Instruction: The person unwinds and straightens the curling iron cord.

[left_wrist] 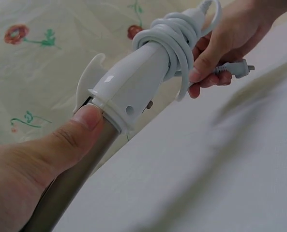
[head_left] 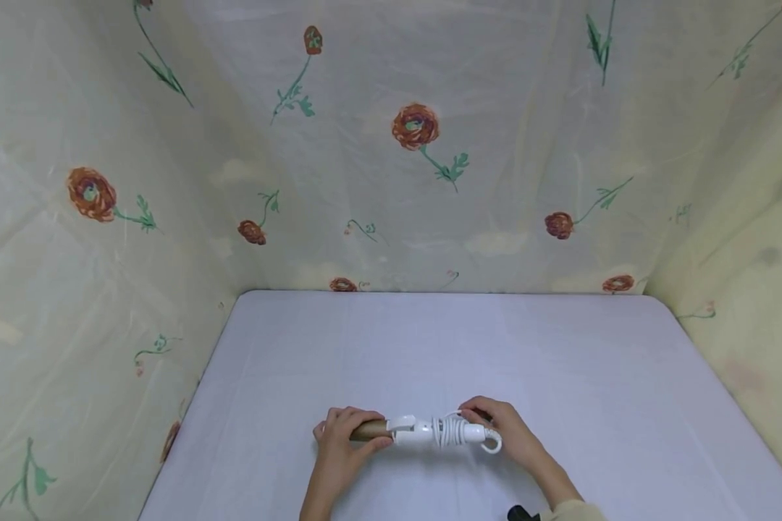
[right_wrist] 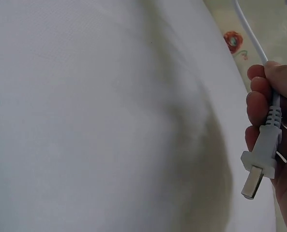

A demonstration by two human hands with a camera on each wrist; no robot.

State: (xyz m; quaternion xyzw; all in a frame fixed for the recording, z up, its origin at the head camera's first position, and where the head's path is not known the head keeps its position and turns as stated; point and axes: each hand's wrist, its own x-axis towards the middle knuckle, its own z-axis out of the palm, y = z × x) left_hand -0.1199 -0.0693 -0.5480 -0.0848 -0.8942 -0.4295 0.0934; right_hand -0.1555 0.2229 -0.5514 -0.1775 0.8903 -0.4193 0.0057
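Note:
A curling iron [head_left: 417, 434] with a white handle and a brownish metal barrel [left_wrist: 78, 181] is held level just above the table. My left hand [head_left: 340, 450] grips the barrel, its thumb pressing near the white clamp lever [left_wrist: 87, 79]. Several turns of white cord [left_wrist: 170, 46] are wound round the handle. At the handle's far end, my right hand [head_left: 505, 430] pinches the free length of cord. Below those fingers hangs the two-pin plug [right_wrist: 263, 150], its prongs pointing away from the hand in the right wrist view.
A white-covered table [head_left: 430, 347] lies beneath both hands, with their shadows on it. Pale flowered cloth [head_left: 495, 181] surrounds its back and sides. A small black object [head_left: 521, 513] shows by the right sleeve [head_left: 573, 511].

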